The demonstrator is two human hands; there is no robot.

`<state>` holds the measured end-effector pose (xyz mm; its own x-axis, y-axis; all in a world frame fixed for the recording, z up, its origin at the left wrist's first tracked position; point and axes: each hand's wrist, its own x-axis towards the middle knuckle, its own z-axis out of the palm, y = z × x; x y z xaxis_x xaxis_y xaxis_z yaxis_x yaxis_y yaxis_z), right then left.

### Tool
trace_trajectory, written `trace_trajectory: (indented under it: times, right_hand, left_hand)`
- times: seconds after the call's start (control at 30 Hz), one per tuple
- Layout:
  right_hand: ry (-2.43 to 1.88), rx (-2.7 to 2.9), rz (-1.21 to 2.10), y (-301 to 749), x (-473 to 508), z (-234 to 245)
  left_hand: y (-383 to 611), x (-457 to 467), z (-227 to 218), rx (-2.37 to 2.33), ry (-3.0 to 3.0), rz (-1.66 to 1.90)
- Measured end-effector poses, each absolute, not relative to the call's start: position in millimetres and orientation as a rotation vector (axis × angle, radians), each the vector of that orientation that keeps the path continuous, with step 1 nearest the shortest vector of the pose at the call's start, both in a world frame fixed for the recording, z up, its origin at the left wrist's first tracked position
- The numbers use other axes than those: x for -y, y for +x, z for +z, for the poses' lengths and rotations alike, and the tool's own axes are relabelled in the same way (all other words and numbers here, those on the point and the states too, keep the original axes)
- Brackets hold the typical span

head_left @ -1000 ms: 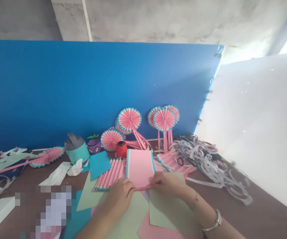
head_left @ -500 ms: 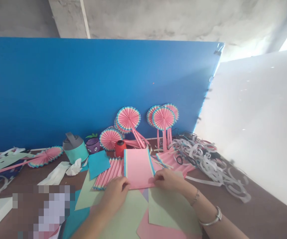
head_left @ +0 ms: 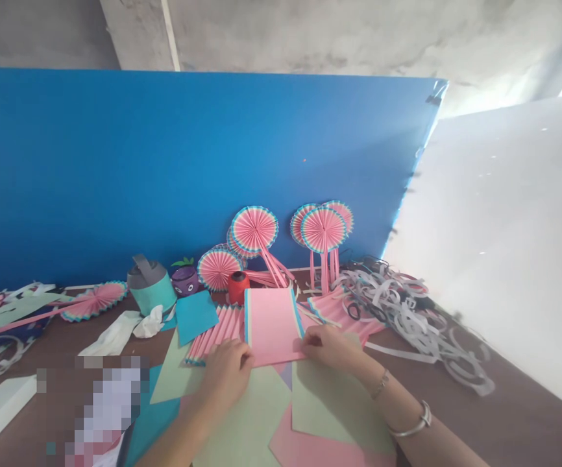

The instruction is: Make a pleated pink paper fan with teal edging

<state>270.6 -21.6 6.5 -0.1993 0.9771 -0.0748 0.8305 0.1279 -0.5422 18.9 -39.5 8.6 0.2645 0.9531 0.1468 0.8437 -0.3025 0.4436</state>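
A pink paper sheet with blue side edges lies flat in front of me. My left hand pinches its near left corner. My right hand pinches the near right corner, fingers pressed together on the edge. Beside the sheet on the left lies a pleated pink paper strip. Under my hands are pale green sheets and pink sheets.
Finished pink paper fans on sticks lean against a blue board. A red thread spool, a purple pot, a teal tape roll and a teal square stand behind. Tangled white paper strips lie at the right by a white board.
Both hands have slid slightly away from me along the pink sheet's near edge, which now lies folded and flatter. The view shifted a little.
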Motion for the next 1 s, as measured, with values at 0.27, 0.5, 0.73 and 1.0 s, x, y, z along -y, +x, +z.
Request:
trace_trajectory:
  times: [0.27,0.5,0.73,1.0]
  right_hand:
    - [-1.781,2.060,0.713,268.3,21.4,5.5]
    - [-1.793,2.026,0.718,264.9,22.2,8.0]
    - [-1.824,2.042,0.694,262.6,22.4,7.6]
    - [-1.833,2.051,0.697,262.2,24.2,9.9]
  left_hand:
    - [18.5,40.7,10.5,-1.646,2.245,0.563]
    - [18.3,40.4,10.3,-1.640,2.232,0.536]
    - [19.2,42.1,14.0,-1.654,2.227,0.500]
    - [19.2,42.8,15.3,-1.608,2.258,0.460]
